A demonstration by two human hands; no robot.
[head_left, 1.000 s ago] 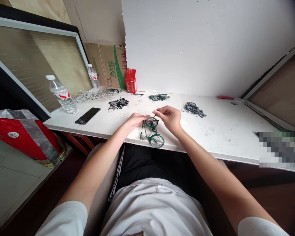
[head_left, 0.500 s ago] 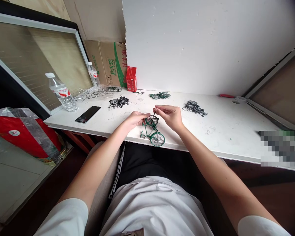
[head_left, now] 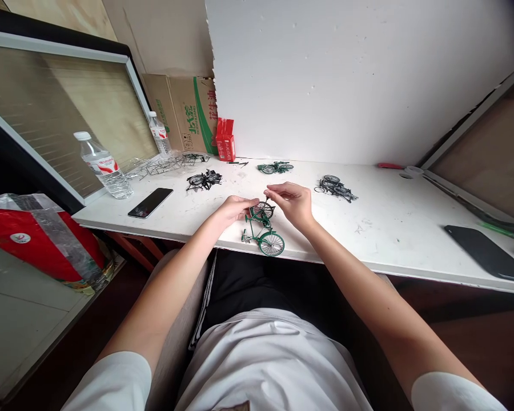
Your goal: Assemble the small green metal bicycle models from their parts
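A small green model bicycle stands near the front edge of the white table. My left hand is closed on the frame beside its far wheel. My right hand pinches a tiny dark part right above that wheel; what the part is I cannot make out. Both hands meet over the model's far end, and the near wheel sticks out toward me untouched.
Other model bicycles lie farther back: a black one, a green one and a dark one. A phone and two water bottles are left. Another dark phone lies at the right. A red carton stands at the back.
Both hands stay at the model's far wheel with only slight shifts. The view has moved a little, and the dark phone at the right now shows plainly.
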